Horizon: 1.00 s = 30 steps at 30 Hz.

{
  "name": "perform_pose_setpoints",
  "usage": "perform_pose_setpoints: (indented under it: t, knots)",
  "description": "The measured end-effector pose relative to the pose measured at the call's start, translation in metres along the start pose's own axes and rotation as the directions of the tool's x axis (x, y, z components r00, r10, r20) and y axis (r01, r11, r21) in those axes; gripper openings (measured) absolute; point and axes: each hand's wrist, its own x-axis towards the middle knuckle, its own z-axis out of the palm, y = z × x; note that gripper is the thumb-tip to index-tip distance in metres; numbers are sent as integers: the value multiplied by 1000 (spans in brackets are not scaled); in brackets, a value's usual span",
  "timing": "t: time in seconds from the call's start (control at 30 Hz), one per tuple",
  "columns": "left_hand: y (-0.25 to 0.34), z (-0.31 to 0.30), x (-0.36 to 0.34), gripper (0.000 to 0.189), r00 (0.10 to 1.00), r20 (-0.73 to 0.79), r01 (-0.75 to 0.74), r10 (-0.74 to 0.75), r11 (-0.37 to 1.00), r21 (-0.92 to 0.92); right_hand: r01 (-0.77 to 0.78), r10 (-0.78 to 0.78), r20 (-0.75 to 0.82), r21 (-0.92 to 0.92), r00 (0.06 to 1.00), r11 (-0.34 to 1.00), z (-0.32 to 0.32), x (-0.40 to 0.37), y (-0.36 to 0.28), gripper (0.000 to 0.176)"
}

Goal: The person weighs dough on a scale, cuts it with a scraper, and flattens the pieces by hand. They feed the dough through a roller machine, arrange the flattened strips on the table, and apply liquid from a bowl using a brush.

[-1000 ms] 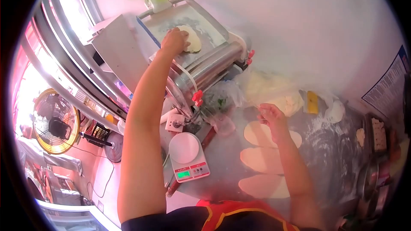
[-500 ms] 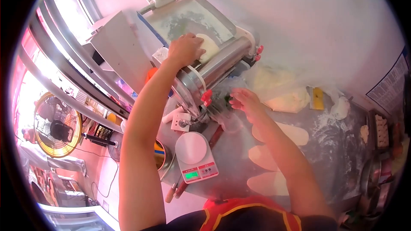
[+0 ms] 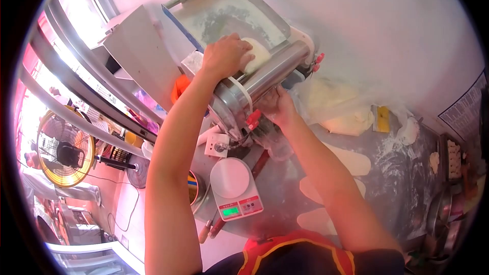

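Note:
A metal dough sheeter with a flour-dusted feed tray stands on the table. On the tray, against the roller, lies a pale piece of dough. My left hand reaches over the machine, its curled fingers gripping the dough's near side. Below the roller is my right hand, palm turned up and fingers extended toward the machine's underside. Part of that hand is hidden, and no dough shows in it. Flat dough sheets lie on the table under my right forearm.
A digital scale stands in front of the machine. A plastic-covered heap of dough and a yellow scraper lie to the right on the floured table. A fan stands at the left.
My right hand has moved up and left, in under the roller. My left hand stays at the dough. The whole view has shifted slightly.

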Motion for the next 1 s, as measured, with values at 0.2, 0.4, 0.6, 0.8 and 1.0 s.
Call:
perform_pose_setpoints:
  t: [0.2,0.4,0.6,0.8,1.0]
  knots:
    - [-2,3,-1,28,999,-44,-15,12,998,-56,59,-57,-90,25,994,998,-9,8,6,38]
    - [-7,8,0,31,997,-62,-47,50,998,52,187,-175,-94,145,980,972,-15,8,10,38]
    - [-7,9,4,32,999,17,-35,35,999,5,215,-206,-77,147,976,965,3,-10,9,41]
    - [-6,9,2,35,997,-42,-56,59,997,48,164,-163,-18,129,986,978,-12,-13,7,43]
    - [-1,0,0,38,999,40,-7,5,999,51,150,-130,-143,139,981,979,-26,-22,7,41]
